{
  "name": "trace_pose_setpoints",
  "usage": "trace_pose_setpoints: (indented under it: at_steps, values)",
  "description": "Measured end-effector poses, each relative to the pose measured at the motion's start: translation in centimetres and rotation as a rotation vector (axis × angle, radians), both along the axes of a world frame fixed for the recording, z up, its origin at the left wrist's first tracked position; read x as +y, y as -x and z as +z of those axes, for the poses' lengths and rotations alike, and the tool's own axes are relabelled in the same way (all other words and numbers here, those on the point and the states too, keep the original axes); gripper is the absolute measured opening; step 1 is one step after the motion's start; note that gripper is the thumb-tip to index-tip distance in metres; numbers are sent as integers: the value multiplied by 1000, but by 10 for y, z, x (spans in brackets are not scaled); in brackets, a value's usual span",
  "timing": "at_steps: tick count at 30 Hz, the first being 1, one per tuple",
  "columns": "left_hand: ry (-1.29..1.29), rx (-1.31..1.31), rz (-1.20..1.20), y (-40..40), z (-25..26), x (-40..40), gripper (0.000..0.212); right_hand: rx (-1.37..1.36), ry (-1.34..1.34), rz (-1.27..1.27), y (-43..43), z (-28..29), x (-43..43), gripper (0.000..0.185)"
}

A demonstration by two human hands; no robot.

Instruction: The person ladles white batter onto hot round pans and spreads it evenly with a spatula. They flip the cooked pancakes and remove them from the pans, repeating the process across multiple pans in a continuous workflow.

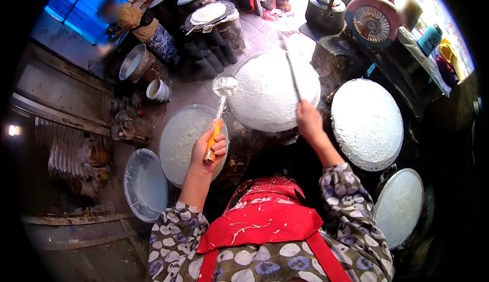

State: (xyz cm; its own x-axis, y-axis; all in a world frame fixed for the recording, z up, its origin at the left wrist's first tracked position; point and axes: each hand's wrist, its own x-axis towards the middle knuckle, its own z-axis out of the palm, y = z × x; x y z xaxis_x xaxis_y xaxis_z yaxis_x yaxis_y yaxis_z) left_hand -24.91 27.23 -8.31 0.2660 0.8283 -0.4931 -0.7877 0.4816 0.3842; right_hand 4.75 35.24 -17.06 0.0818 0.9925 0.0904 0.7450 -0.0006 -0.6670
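Note:
My left hand (pixel 206 152) grips the orange handle of a metal ladle (pixel 225 86), whose bowl is coated with white batter. In my right hand (pixel 309 121) is a long thin stick or blade (pixel 292 70), slanting up over a round griddle (pixel 271 95) covered with a white layer. The ladle's bowl is by that griddle's left edge. Below it, partly behind my left hand, lies another round pan of pale batter (pixel 183 140). At my right are a griddle with a thick white layer (pixel 366 123) and a smoother pale one (pixel 399 207).
A basin (pixel 131 167) of whitish liquid stands at left, near a white bucket (pixel 159 92). A co-worker (pixel 141 26) is by more round griddles (pixel 208 13) and stacked dark perforated cylinders (pixel 214 55). A dark kettle (pixel 324 13) and a fan (pixel 372 22) occupy the upper right.

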Motion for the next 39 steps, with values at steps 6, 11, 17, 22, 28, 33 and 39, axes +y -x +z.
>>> trace_pose_setpoints:
  at_steps: [6, 11, 17, 22, 28, 33, 39]
  values:
    - [-56, -175, 6, -2, 22, -19, 34, -297, 24, 495, -2, -45, -25, 9]
    - [-16, -212, 58, 0, 45, -33, 39, -186, 112, 201, -29, -21, -29, 20]
    - [63, -283, 61, 6, 41, -37, 41, -453, 88, 365, -12, -26, -92, 11]
    - [31, -333, -21, 4, 54, -39, 40, -122, 105, 140, -11, -39, -93, 13]
    - [15, -283, -130, 17, 54, -40, 38, -281, 180, 527, 16, -13, -121, 14]
    - [35, -327, -235, 31, 51, -53, 35, -138, 62, -49, 22, -13, -151, 16]
    - [60, -363, -462, 29, 46, -70, 34, -174, 274, 267, 44, -2, -258, 18]
